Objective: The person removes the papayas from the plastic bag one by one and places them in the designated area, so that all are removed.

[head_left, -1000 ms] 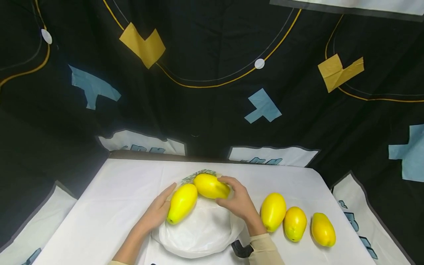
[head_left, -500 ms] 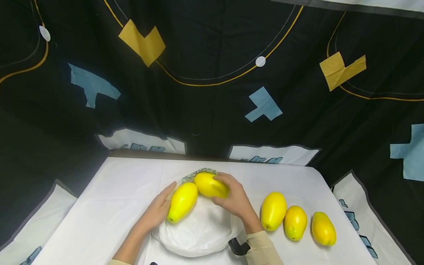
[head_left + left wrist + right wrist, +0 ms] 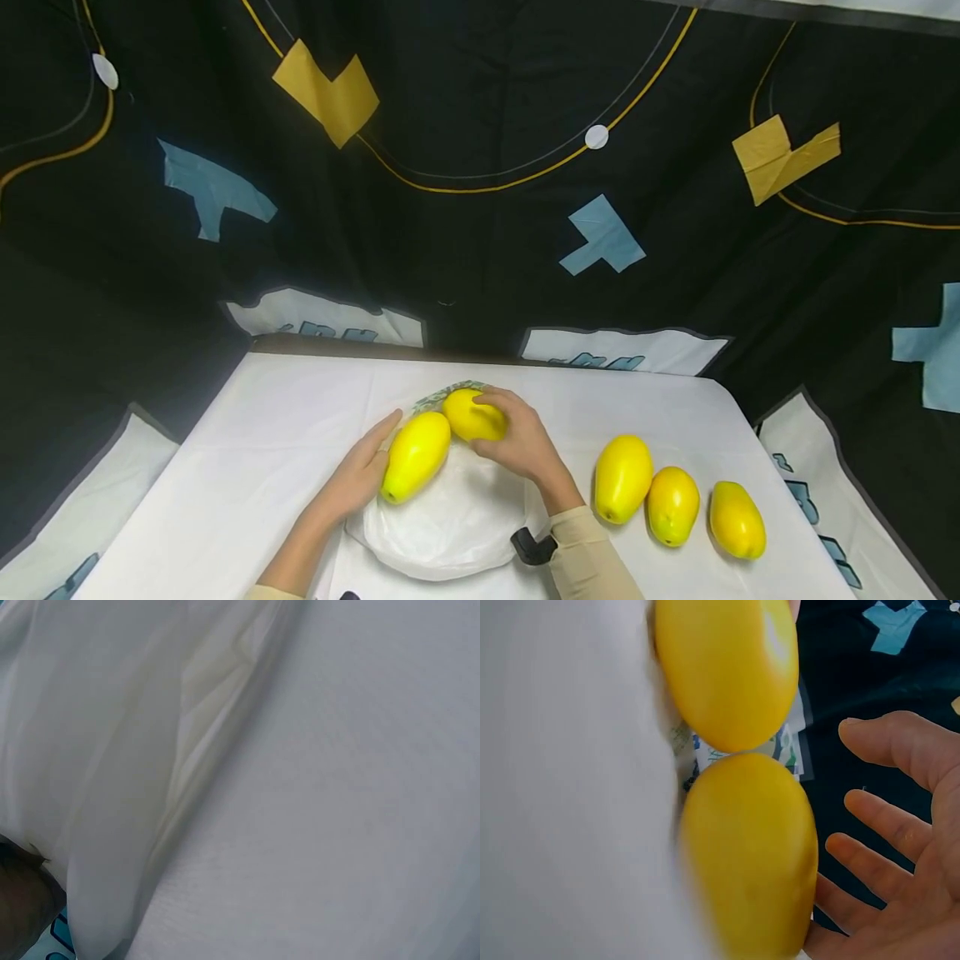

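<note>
In the head view, two yellow oval fruits with a papaya-like shape lie on a bulging white plastic bag [image 3: 450, 525] with green print at its far rim. My left hand [image 3: 360, 477] rests with straight fingers along the outer side of the left fruit [image 3: 416, 457], whose tip points toward me. My right hand [image 3: 517, 433] reaches over the outer end of the right fruit [image 3: 471, 414]. The right wrist view shows the fruits end to end, with that hand's fingers [image 3: 885, 874] spread beside the lower one and its thumb apart. White plastic fills much of the left wrist view.
Three more yellow fruits, a large one [image 3: 623, 479], a middle one [image 3: 672, 506] and an outer one [image 3: 737, 520], lie on the white table [image 3: 300, 433] to the right. A dark cloth wall [image 3: 465, 250] rises behind the table's far edge.
My right hand has shifted slightly left and now covers more of the right fruit, which has turned so less of it shows. My left hand has stayed by the left fruit.
</note>
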Available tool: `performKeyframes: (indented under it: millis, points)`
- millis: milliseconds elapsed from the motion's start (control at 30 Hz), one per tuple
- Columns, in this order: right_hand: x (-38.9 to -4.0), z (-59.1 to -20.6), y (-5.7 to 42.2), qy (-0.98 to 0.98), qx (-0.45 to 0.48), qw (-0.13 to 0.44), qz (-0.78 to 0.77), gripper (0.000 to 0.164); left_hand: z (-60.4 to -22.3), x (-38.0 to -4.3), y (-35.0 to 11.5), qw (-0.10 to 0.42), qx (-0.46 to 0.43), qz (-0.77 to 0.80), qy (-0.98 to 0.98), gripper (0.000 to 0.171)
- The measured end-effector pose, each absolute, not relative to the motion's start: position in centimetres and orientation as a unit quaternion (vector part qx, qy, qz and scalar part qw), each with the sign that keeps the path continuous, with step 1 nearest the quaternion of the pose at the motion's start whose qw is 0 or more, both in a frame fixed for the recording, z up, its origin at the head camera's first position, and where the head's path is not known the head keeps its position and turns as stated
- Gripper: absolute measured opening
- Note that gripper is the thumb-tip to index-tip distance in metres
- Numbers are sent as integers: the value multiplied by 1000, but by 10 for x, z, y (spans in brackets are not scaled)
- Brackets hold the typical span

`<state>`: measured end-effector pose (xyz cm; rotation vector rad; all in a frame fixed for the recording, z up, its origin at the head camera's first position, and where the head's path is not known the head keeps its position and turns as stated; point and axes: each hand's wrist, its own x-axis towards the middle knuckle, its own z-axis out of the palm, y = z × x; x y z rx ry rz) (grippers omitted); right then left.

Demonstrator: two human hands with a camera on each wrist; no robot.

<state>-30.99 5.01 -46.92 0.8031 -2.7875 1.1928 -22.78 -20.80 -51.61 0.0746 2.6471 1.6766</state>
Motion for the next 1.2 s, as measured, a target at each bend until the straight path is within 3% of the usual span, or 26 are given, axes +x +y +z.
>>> performKeyframes:
  millis: [1200]
  points:
    - [-311, -491, 54, -889, 219, -18, 402, 65, -517, -227, -207, 5, 16, 530, 848, 57]
